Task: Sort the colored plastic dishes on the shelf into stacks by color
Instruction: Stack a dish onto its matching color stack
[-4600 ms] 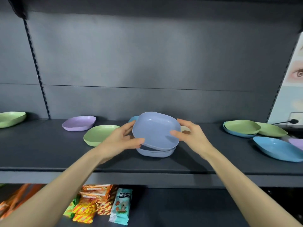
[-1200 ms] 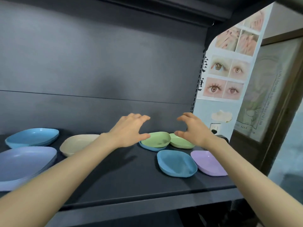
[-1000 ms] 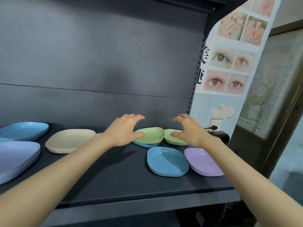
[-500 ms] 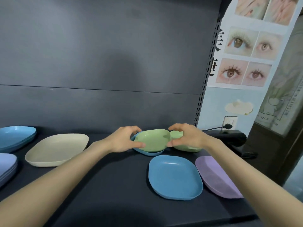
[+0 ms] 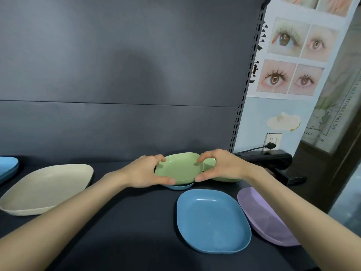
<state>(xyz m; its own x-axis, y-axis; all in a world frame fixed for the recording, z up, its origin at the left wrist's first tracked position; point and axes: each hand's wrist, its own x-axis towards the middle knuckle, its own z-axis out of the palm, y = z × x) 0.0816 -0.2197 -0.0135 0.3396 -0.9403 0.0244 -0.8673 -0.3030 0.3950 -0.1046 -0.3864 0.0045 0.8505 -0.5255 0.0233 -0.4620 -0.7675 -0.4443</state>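
Observation:
A small green dish [image 5: 178, 169] rests on top of a blue dish [image 5: 180, 186] at the back of the dark shelf [image 5: 127, 222]. My left hand [image 5: 144, 173] grips its left rim and my right hand [image 5: 220, 167] grips its right rim. A second green dish [image 5: 224, 179] lies just behind my right hand, mostly hidden. In front sit a larger blue dish [image 5: 211, 220] and a purple dish [image 5: 261, 216] side by side. A big beige dish [image 5: 45, 188] lies to the left, and a blue stack [image 5: 7, 167] shows at the far left edge.
The shelf's grey back panel [image 5: 117, 94] rises close behind the dishes. A perforated upright [image 5: 244, 94] ends the shelf on the right. Beyond it are a wall socket with a black plug [image 5: 271, 142], a black device [image 5: 273, 161] and posters of eyes.
My view turned right from the periwinkle stack to this end of the shelf. Both hands reached forward, open, then closed on the rims of the green dish.

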